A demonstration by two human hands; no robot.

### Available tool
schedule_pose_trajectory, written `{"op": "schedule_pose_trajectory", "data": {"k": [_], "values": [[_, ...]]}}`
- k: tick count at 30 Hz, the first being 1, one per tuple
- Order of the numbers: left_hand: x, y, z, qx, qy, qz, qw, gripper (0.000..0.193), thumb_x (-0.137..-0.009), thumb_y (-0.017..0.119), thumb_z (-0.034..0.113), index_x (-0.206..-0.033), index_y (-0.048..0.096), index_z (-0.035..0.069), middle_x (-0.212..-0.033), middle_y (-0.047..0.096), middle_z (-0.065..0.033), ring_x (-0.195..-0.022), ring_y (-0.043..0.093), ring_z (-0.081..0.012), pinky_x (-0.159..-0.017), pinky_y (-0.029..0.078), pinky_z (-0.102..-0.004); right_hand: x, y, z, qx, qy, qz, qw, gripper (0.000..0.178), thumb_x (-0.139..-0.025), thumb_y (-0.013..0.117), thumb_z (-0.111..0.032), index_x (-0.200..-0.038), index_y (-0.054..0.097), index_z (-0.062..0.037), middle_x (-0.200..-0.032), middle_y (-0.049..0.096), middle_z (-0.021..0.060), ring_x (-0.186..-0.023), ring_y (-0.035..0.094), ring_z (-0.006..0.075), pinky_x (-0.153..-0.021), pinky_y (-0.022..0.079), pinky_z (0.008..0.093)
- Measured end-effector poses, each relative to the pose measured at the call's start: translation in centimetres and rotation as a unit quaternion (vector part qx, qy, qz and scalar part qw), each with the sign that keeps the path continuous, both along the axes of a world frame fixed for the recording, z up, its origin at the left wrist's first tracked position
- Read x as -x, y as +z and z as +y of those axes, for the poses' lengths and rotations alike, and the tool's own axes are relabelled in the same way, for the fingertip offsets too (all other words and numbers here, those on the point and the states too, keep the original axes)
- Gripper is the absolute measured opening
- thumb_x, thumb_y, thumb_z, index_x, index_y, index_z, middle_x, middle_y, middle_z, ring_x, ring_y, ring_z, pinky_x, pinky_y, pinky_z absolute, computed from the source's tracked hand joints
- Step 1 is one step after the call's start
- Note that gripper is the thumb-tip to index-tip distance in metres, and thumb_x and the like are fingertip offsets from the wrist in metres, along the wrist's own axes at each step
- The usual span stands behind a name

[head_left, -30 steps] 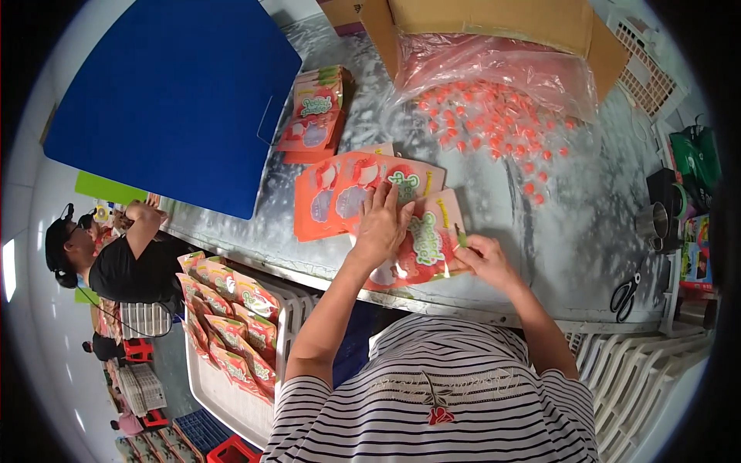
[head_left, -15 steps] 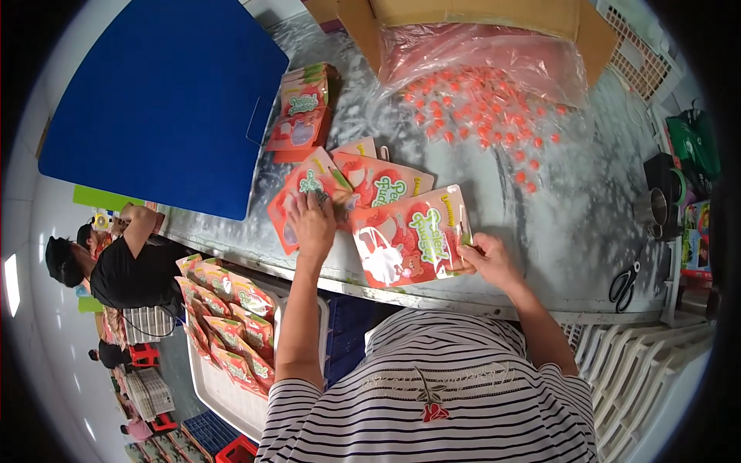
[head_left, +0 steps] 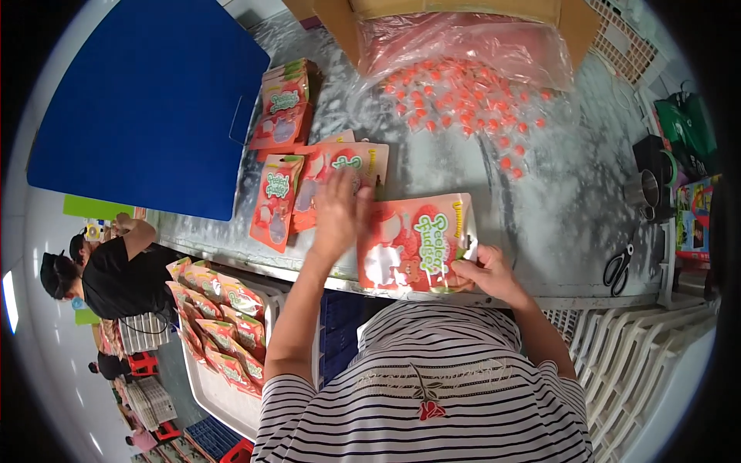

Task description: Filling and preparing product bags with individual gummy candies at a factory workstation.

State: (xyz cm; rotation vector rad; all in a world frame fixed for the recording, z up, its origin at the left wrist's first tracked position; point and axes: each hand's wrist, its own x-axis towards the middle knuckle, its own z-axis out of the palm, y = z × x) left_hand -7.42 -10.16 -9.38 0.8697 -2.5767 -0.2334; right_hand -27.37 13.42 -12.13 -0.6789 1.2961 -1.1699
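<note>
My right hand (head_left: pixel 494 275) pinches the lower right edge of a red and pink candy pouch (head_left: pixel 417 245), which lies face up at the table's front edge. My left hand (head_left: pixel 340 220), slightly blurred, has its fingers stretched over another pouch (head_left: pixel 309 179) of the same kind, near the first pouch's left edge. To the left of that hand a flat pouch (head_left: pixel 275 201) lies tilted on the table. Behind these stands a stack of pouches (head_left: pixel 284 108). What lies beneath my left fingers is hidden.
Small wrapped red candies (head_left: pixel 463 96) spill from a plastic-lined cardboard box (head_left: pixel 463 9) at the back. A blue board (head_left: pixel 147 100) stands left. Black scissors (head_left: pixel 617 270) and a metal cup (head_left: pixel 642 191) are right. A white tray (head_left: pixel 204 382) of filled pouches sits lower left. A person (head_left: pixel 127 274) works beyond.
My left hand has moved right, off the leftmost pouch, toward the held one. That leftmost pouch now lies more upright. The view has shifted slightly; my right hand keeps its grip.
</note>
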Motion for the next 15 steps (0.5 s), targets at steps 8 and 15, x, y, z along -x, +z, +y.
{"op": "schedule_pose_trajectory", "data": {"k": [8,15], "values": [[2.9,7.0,9.6,0.109,-0.370,-0.110,0.916,0.050,-0.069,0.064,0.018,-0.116,0.060,0.002,-0.129,0.051,-0.0137,-0.108,0.056,-0.0292,-0.079,0.052,-0.0353,-1.3,1.7,-0.9,0.128,0.061,0.148,0.979,0.014,-0.086,0.070,-0.009,-0.084,0.063,0.0026,-0.069,0.067,0.0035,-0.066,0.060,0.0042,-0.054,0.047,0.0229],[0.7,6.9,9.9,0.152,-0.409,-0.165,0.884,0.042,-0.065,0.062,0.014,-0.105,0.063,0.000,-0.113,0.055,-0.0123,-0.090,0.061,-0.0223,-0.071,0.053,-0.0308,-1.7,2.0,-0.5,0.106,0.155,0.173,0.967,0.039,-0.092,0.061,-0.032,-0.080,0.059,0.0050,-0.058,0.052,0.0012,-0.059,0.045,0.0085,-0.052,0.041,0.0295]]}}
